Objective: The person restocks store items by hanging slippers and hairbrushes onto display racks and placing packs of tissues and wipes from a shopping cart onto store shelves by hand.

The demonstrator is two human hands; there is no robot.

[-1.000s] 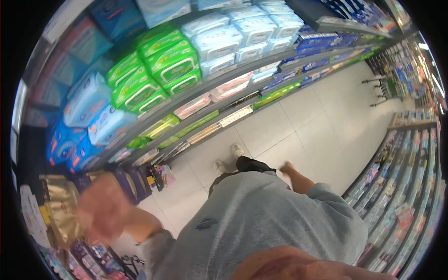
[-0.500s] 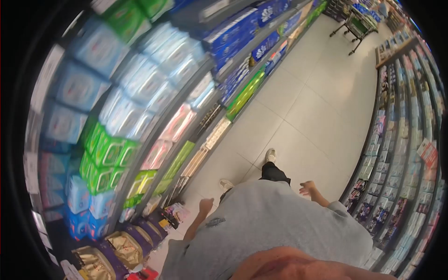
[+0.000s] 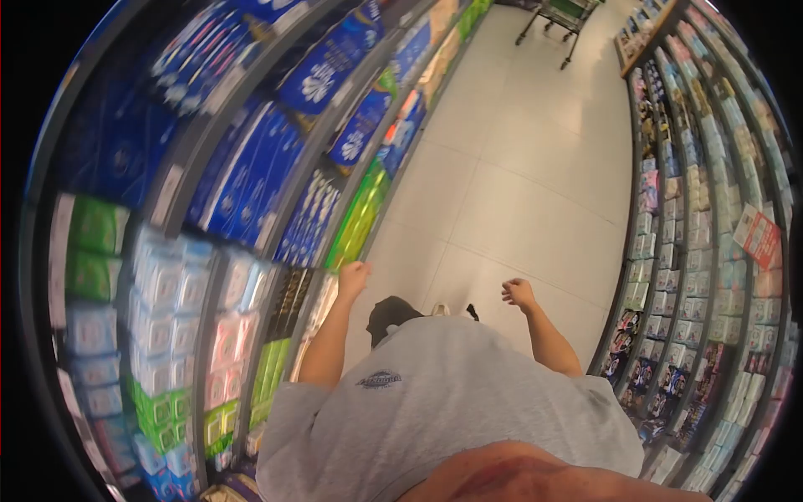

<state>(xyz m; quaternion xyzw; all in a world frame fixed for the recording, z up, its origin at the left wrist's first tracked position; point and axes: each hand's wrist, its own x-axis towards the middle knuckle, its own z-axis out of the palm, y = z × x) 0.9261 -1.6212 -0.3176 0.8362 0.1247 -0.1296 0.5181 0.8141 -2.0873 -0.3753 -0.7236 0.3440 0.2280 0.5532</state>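
Grey cloth, that of a T-shirt [image 3: 493,385] with a small dark print on the chest, fills the lower centre of the view, with an arm reaching forward on either side of it. The left hand [image 3: 355,279] is raised beside the lower shelves, near a row of long green packs [image 3: 360,222]; whether it touches them cannot be told. Its fingers are curled toward the palm, but how tightly, and whether they enclose anything, cannot be made out. The right hand [image 3: 519,293] is held above the pale tiled floor [image 3: 519,201], well apart from the shelves on both sides; its fingers are half bent, slightly spread, with nothing visible in their hold.

The green packs lie on the bottom level of the left shelving, along the aisle edge. Above them, on higher levels, are large blue packs [image 3: 258,171]. Nearer the wearer stand stacks of light blue packs [image 3: 163,289] and, on a lower level, pink packs [image 3: 226,347]. Curved shelves of small packets [image 3: 690,309] line the right side, with a red-and-white sign [image 3: 759,238] among them. A shopping cart [image 3: 566,12] stands at the far end, partly cut off.
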